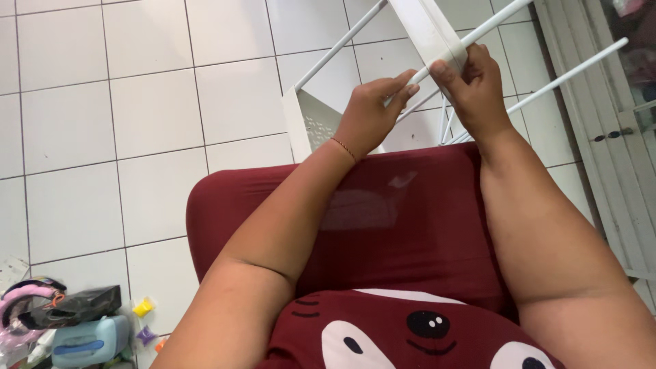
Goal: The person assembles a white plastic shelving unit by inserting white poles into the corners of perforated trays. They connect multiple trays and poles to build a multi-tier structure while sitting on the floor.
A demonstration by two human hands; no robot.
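A white plastic shelf rack with thin white rods lies tilted on the tiled floor in front of me. My left hand pinches one white rod near where it enters a white shelf panel. My right hand grips the edge of that same panel, thumb on top, right beside the rod. Both hands are held above my lap, which is covered in dark red cloth. A thin bracelet sits on my left wrist.
White floor tiles spread to the left. A pile of small things lies at the lower left: a pink headband, a black pouch, a light blue case. A white cabinet door stands at the right.
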